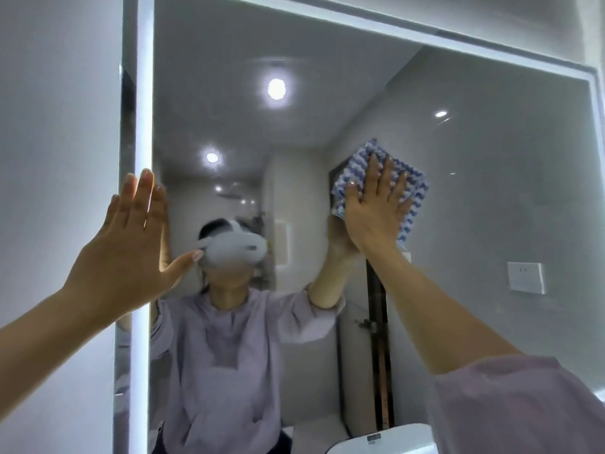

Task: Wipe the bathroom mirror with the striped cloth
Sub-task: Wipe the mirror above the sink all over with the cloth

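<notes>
- Since the striped cloth [417, 194] looks soft, light and ribbed, how will it handle on the mirror [491, 175]?
- It likely bunches easily and weighs next to nothing, so a flat palm suits it better than a pinch. The right grip [376, 208] is released, with fingers straight and spread. It presses the cloth flat to the glass at about two o'clock from the middle of the view. Pressure through the cloth's middle should stop it slipping out.
- And the glass?
- Stiff, slick and breakable, I judge, so even pressure is wise.
- What else is around?
- The left grip [131, 244], also released and holding nothing, seems to rest flat at nine o'clock on the lit edge strip [144, 93]. A switch plate [525, 276] shows reflected at four o'clock. A white rounded thing [386, 444] sits at five o'clock, and I cannot tell what it is. Nothing blocks the bare glass toward three o'clock.
</notes>
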`<action>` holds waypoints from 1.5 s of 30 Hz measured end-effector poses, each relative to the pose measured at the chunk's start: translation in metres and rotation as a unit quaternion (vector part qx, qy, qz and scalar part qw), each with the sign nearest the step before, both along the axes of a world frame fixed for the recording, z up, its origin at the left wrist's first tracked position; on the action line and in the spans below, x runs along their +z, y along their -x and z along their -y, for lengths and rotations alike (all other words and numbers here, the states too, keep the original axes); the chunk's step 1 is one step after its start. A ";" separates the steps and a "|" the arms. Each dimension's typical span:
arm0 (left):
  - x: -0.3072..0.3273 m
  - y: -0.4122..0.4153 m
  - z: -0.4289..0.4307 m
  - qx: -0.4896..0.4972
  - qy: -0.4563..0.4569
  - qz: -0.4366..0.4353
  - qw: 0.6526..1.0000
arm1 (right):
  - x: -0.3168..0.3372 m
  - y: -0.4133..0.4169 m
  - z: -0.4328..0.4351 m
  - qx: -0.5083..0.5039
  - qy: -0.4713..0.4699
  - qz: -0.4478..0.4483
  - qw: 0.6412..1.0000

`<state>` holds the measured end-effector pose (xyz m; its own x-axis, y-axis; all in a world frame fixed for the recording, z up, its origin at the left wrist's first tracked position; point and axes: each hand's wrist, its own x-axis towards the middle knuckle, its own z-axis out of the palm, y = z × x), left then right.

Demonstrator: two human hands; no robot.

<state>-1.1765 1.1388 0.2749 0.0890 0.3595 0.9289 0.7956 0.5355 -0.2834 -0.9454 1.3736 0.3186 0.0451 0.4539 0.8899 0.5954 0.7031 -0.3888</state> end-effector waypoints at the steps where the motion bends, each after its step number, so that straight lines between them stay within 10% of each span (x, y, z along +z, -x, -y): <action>1: 0.000 0.000 0.000 -0.002 0.002 0.001 1.000 | -0.004 0.011 0.013 0.000 -0.012 0.012 1.000; 14: 0.000 0.004 -0.001 -0.012 -0.014 -0.005 1.000 | -0.046 0.025 0.032 0.062 -0.201 0.224 0.952; 22: 0.004 -0.003 0.002 0.023 0.003 -0.006 1.000 | -0.044 -0.045 -0.039 0.022 -0.027 0.105 0.994; 31: -0.004 -0.064 -0.005 0.082 0.025 0.020 0.996 | -0.055 -0.053 -0.050 0.042 -0.083 0.122 0.988; 45: -0.074 -0.210 -0.120 0.037 0.076 0.025 0.996 | -0.101 -0.112 -0.101 0.088 -0.269 0.311 0.907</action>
<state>-0.9668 1.2585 0.2010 0.0127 0.4998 0.8661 0.7708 0.5468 -0.3268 -0.8333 1.4751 0.2173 -0.5730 -0.1018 0.8132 0.4428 0.7965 0.4117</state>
